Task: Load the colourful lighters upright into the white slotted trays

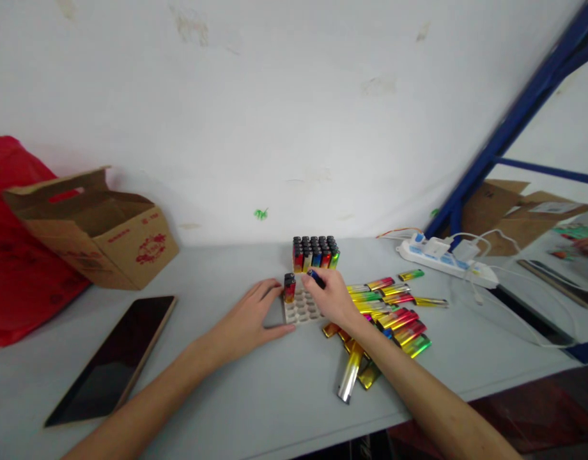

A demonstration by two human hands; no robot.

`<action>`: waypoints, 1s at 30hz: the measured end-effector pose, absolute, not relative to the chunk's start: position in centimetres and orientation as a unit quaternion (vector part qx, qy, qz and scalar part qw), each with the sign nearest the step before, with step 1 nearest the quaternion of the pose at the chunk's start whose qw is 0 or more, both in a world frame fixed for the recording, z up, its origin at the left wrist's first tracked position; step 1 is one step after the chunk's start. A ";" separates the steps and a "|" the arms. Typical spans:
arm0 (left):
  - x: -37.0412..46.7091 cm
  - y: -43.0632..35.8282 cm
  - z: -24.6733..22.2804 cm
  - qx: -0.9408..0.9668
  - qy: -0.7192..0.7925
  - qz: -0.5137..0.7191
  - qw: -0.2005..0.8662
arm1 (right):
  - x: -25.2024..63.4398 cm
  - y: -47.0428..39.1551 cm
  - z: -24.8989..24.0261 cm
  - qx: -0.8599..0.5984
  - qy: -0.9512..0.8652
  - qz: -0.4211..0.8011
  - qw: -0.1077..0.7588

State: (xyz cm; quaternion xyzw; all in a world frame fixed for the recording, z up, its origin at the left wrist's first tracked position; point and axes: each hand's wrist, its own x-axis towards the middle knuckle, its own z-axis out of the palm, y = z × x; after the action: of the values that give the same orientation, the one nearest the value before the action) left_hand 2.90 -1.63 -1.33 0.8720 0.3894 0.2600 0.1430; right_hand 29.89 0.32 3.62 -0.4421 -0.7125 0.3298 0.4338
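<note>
My right hand is closed on a dark blue lighter, holding it over the far part of a pale tray with rows of holes. My left hand rests at the tray's left side, thumb and fingers spread around its near left corner. Beside those fingertips a red lighter stands upright in the tray, with another black top just behind it. Behind the tray, a block of upright lighters with black tops stands in rows. Loose shiny lighters in red, gold, green and silver lie heaped under and beside my right forearm.
On the left lie a dark-screened tablet, an open cardboard box and a red bag. To the right are a white power strip with cables, a blue metal frame and more cardboard. A white wall bounds the table.
</note>
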 end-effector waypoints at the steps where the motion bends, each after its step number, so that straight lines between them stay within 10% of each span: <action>1: 2.9 -1.7 -1.3 0.872 0.389 0.260 0.142 | 29.9 0.3 3.7 -0.444 -0.712 0.325 0.436; 30: 2.7 -1.6 -1.2 0.871 0.392 0.258 0.147 | 31.7 0.1 4.1 -0.355 -0.809 0.211 0.418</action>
State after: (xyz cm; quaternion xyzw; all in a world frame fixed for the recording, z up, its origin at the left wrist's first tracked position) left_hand 2.70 -1.64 -1.25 0.8707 0.3922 0.2578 0.1468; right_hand 31.73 0.08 4.07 -0.3554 -0.8089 0.2107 0.4184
